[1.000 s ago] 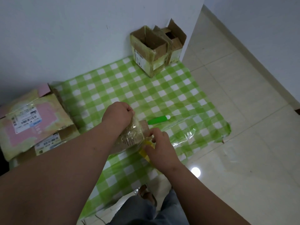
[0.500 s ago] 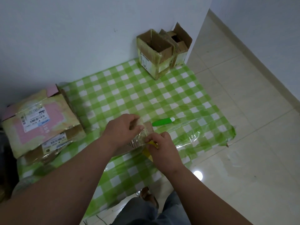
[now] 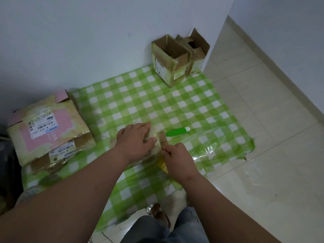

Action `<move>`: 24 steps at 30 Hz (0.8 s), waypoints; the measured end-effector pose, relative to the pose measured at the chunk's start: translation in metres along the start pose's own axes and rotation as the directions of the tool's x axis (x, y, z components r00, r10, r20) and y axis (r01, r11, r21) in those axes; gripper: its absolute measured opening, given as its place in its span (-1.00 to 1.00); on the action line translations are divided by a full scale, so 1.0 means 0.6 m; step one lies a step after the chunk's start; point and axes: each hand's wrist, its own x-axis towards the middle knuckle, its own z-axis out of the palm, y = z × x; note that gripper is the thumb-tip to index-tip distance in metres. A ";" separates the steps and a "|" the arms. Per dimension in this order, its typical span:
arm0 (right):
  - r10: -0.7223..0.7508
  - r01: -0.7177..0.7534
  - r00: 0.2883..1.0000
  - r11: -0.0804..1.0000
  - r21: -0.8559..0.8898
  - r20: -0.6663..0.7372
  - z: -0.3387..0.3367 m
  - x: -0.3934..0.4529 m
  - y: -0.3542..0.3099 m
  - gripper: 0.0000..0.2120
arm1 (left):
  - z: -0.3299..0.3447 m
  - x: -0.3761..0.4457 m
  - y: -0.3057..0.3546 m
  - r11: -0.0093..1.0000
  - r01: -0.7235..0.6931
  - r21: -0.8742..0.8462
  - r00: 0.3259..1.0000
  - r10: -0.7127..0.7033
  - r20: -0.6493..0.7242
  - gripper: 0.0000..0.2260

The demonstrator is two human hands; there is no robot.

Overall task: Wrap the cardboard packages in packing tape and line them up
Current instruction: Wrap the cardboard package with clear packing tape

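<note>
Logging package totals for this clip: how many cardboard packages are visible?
5: two open brown cardboard boxes by the wall, two taped packages stacked at left, one under the hands. More may be hidden.

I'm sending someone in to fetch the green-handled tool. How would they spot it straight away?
Look at the green-and-white checked cloth spread on the floor against the wall. Just beyond the small taped package under the person's hands lies the green-handled tool. It is the only solid bright green, stick-shaped thing there, with a white tip pointing right.
</note>
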 end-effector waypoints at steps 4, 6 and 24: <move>-0.016 0.017 0.999 1.000 -0.006 0.052 -0.004 0.003 0.001 -0.76 | -0.021 0.002 0.001 0.998 0.039 -0.057 0.990 -0.031 0.136 -0.37; -0.019 0.019 0.998 1.000 -0.001 0.060 -0.006 0.002 0.000 -0.74 | -0.038 0.014 0.011 0.996 0.024 -0.081 0.978 -0.007 0.208 -0.37; -0.018 0.001 0.999 0.946 -0.325 -0.051 0.003 0.018 -0.036 -0.69 | -0.067 0.056 0.023 0.980 -0.148 -0.130 0.919 0.185 0.347 -0.71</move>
